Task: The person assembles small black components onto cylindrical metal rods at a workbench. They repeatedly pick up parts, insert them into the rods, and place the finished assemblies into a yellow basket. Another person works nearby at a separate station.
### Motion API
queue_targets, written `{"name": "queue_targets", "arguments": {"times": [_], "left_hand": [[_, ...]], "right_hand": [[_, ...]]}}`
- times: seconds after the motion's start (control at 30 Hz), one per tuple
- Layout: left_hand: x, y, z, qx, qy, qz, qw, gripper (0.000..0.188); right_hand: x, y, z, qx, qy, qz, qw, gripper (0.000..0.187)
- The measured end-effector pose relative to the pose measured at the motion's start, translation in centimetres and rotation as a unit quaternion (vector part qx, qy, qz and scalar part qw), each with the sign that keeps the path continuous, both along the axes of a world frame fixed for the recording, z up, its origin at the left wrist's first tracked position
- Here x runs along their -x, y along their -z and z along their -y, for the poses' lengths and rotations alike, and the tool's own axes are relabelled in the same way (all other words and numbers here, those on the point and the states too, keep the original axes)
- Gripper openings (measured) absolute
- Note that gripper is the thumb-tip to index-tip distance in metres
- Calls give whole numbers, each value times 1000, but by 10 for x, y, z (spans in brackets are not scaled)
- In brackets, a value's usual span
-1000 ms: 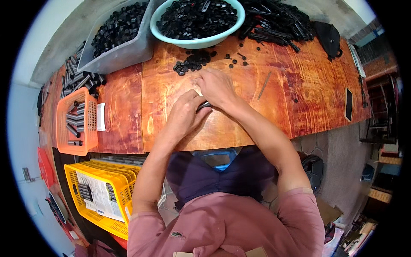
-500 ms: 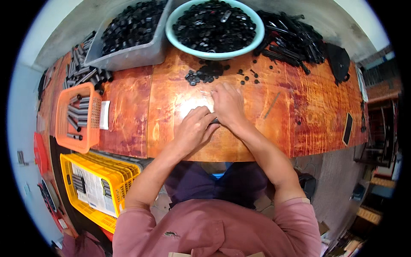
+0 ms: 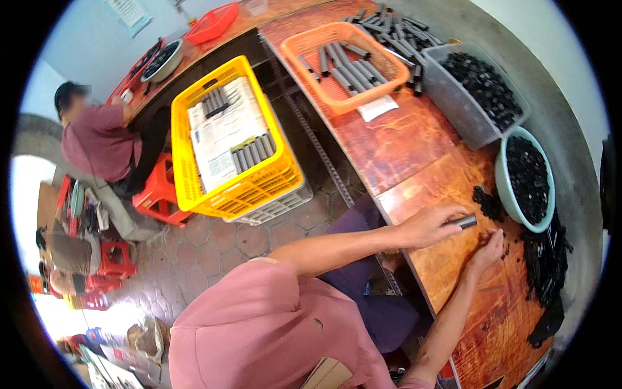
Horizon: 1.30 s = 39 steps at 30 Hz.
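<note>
Over the reddish-brown wooden table (image 3: 405, 139), my left hand (image 3: 429, 227) grips a short dark grey tube (image 3: 464, 222) between thumb and fingers, its far end sticking out. My right hand (image 3: 487, 251) is just beyond it on the table, fingers drawn together. Whatever those fingers hold, if anything, is too small to make out. Close by both hands lies a pile of small black round pieces (image 3: 487, 202). A light green basin (image 3: 504, 185) full of small black parts stands behind that pile.
An orange basket (image 3: 289, 48) and a clear plastic bin (image 3: 442, 107) stand farther left on the table; loose grey tubes (image 3: 395, 29) lie behind. Off the table's edge is a yellow crate (image 3: 188, 188) with newspaper and tubes. Another person (image 3: 103, 142) sits at far left. Black strips (image 3: 543, 256) lie beyond my right hand.
The view has swung toward the left, bringing the crate and another person into fuller sight. My hands have come apart, the tube staying in my left hand.
</note>
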<state>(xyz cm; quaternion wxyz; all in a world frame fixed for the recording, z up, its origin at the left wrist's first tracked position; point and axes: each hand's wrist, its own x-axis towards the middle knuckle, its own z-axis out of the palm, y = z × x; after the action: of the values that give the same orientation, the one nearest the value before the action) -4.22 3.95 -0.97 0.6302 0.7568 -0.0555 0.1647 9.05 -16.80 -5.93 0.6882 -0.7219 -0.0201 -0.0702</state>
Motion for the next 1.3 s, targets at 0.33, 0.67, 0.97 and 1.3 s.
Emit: {"name": "queue_targets", "arguments": {"times": [0.33, 0.67, 0.97, 1.3], "left_hand": [[246, -15, -259, 284, -487, -108, 819, 34], [394, 75, -427, 294, -640, -172, 689, 46], [412, 90, -440, 141, -623, -302, 707, 43], [386, 58, -404, -370, -411, -389, 736, 35]], "right_hand": [[3, -6, 7, 144, -47, 35, 988, 34], [-4, 4, 15, 209, -89, 61, 972, 30], [-3, 5, 12, 226, -92, 76, 967, 35], [9, -9, 0, 255, -77, 76, 961, 37]]}}
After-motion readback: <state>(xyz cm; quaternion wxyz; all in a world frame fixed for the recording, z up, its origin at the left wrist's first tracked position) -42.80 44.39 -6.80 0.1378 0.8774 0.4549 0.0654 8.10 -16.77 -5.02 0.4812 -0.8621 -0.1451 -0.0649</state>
